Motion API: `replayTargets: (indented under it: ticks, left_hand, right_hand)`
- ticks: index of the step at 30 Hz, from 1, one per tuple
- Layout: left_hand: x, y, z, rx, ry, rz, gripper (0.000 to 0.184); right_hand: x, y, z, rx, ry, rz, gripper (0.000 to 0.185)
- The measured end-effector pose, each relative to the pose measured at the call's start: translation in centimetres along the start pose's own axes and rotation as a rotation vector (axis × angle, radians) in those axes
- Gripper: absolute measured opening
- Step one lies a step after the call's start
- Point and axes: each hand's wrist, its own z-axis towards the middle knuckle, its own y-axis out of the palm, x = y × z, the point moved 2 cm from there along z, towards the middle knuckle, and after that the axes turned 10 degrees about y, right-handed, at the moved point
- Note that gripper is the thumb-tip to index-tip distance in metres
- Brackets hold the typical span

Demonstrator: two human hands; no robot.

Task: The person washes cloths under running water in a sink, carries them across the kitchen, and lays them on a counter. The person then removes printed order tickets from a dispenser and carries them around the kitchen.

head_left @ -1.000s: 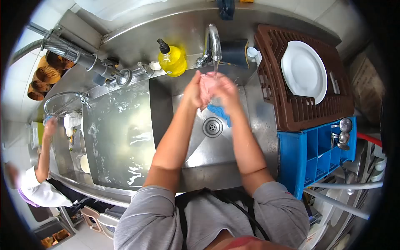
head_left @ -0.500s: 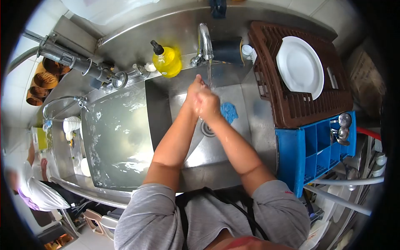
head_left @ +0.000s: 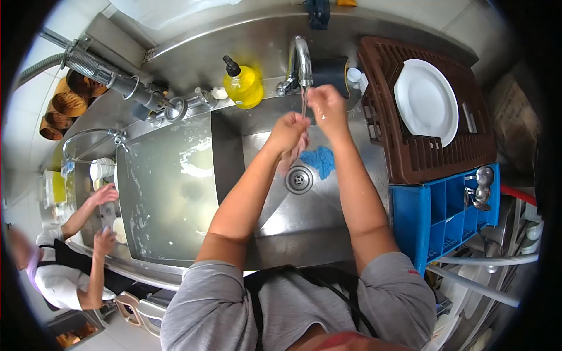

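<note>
Water runs from the tap [head_left: 301, 58] down between my hands. My left hand [head_left: 290, 134] is wet, with loosely bent, partly blurred fingers beside the stream; nothing shows in it. Just below the spout, my right hand [head_left: 329, 108] is raised, its fingers loosely curved toward the water and holding nothing visible. The two hands are apart. Beneath them, a crumpled blue cloth [head_left: 319, 162] lies in the steel sink basin [head_left: 319, 213], next to the drain [head_left: 299, 179].
On the left is a basin of cloudy water [head_left: 170, 205]. Behind stands a yellow soap bottle [head_left: 244, 88]. To the right are a brown dish rack [head_left: 383, 111] with a white plate [head_left: 426, 102] and a blue cutlery holder [head_left: 410, 225] with ladles. A co-worker [head_left: 76, 269] works at far left.
My hands have come apart from being clasped together. The right one has moved up toward the spout, while the left stays lower. The co-worker's arms have reached toward the far-left basin.
</note>
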Motion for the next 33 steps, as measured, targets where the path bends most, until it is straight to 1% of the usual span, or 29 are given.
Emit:
replayTargets:
  ticks: [1, 2, 3, 5, 6, 8, 9, 10, 11, 12, 13, 14, 15, 16, 18, 19, 20, 21, 22, 23, 24, 25, 26, 29, 31, 32, 33]
  left_hand:
    - [0.0, -0.1, 1.0, 0.064, 0.091, -0.026, 0.010]
    - [0.2, -0.3, 1.8, 0.127, 0.186, -0.055, 0.011]
    - [0.5, -0.4, 2.2, 0.170, 0.213, -0.013, 0.012]
    - [1.3, -0.8, 2.5, 0.265, 0.265, 0.076, 0.014]
    - [1.2, -1.3, 2.4, 0.232, 0.227, 0.097, 0.020]
    - [1.0, -1.4, 0.9, 0.170, 0.120, 0.101, 0.023]
    - [1.1, -1.2, 0.0, 0.135, 0.071, 0.102, 0.025]
    - [0.8, -1.2, -0.8, 0.106, 0.219, 0.231, 0.029]
    - [-0.7, -2.1, -0.9, 0.191, 0.328, 0.638, 0.029]
    - [-2.1, -2.3, -0.6, 0.145, 0.147, 0.508, 0.028]
    - [-3.5, -2.2, -0.3, 0.100, -0.030, 0.372, 0.028]
    - [-1.9, -0.5, -0.9, 0.011, 0.019, 0.100, 0.027]
    - [1.5, 1.9, -2.3, -0.079, 0.071, -0.172, 0.028]
    - [3.8, 3.2, -3.2, -0.171, 0.126, -0.443, 0.030]
    - [4.7, 2.6, -3.2, -0.081, -0.034, -0.863, 0.033]
    - [5.0, 2.1, -3.1, -0.036, -0.118, -1.073, 0.035]
    - [4.8, 0.8, -2.7, -0.013, -0.012, -0.560, 0.033]
    - [4.1, -1.2, -1.9, 0.014, 0.090, -0.044, 0.032]
    - [3.3, -3.3, -1.1, 0.045, 0.185, 0.474, 0.031]
    - [2.7, -5.0, -0.3, 0.078, 0.270, 0.994, 0.031]
    - [3.7, -5.4, -0.4, 0.113, 0.346, 1.516, 0.032]
    - [4.5, -5.5, 0.0, 0.075, 0.336, 1.808, 0.021]
    - [6.3, -5.2, -0.1, 0.041, 0.335, 2.099, 0.010]
    - [7.1, -6.6, 0.3, 0.080, 0.616, 2.129, 0.007]
    - [9.9, -5.8, -1.1, 0.057, 0.559, 1.882, 0.009]
    - [10.0, -5.5, -1.0, 0.092, 0.601, 1.834, 0.008]
    - [10.6, -5.4, -1.4, 0.017, 0.590, 1.795, 0.007]
  right_hand:
    - [1.6, 0.7, -0.6, -0.114, 0.018, 0.049, 0.026]
    - [5.3, 1.2, -0.4, -0.318, 0.173, -0.072, 0.030]
    - [6.5, 1.5, -1.5, -0.293, 0.153, 0.022, 0.031]
    - [8.6, 1.8, -1.8, -0.282, 0.057, 0.102, 0.027]
    - [7.5, 1.5, -1.8, -0.238, 0.071, 0.085, 0.025]
    - [4.5, 0.1, -0.9, -0.142, 0.091, 0.050, 0.022]
    - [3.7, -0.1, -0.7, -0.130, 0.101, 0.088, 0.021]
    - [2.9, -0.2, -0.3, -0.118, 0.107, 0.124, 0.020]
    - [2.5, -0.2, -0.1, -0.106, 0.115, 0.159, 0.019]
    - [2.4, 0.6, -0.1, -0.065, 0.189, 0.045, 0.016]
    - [1.9, 1.9, -0.6, -0.155, 0.064, 0.006, 0.016]
    - [1.4, 3.5, -1.5, -0.245, -0.061, -0.034, 0.015]
    - [0.9, 4.6, -2.0, -0.336, -0.190, -0.074, 0.015]
    - [-0.1, 5.2, -2.0, -0.378, -0.166, -0.128, 0.015]
    - [-3.4, 6.1, -1.4, -0.466, -0.118, -0.241, 0.014]
    - [-4.3, 6.5, 0.3, -0.407, -0.064, -0.216, 0.016]
    - [-5.6, 6.9, 2.1, -0.332, -0.061, -0.168, 0.019]
    - [-5.6, 7.7, 4.4, -0.297, -0.061, -0.237, 0.021]
    - [-5.4, 8.5, 6.2, -0.349, 0.002, -0.214, 0.031]
    - [-6.1, 9.1, 6.6, -0.409, 0.117, -0.210, 0.036]
    - [-7.2, 9.6, 6.7, -0.468, 0.233, -0.205, 0.041]
    - [-7.9, 10.3, 7.0, -0.527, 0.349, -0.201, 0.046]
    - [-8.0, 10.8, 7.5, -0.641, 0.453, -0.236, 0.058]
    - [-7.9, 12.4, 8.0, -0.674, 0.531, -0.295, 0.057]
    - [-7.4, 12.9, 8.1, -0.681, 0.570, -0.140, 0.049]
    - [-6.5, 13.1, 8.3, -0.678, 0.584, -0.063, 0.048]
    - [-5.6, 13.2, 8.6, -0.671, 0.600, 0.014, 0.046]
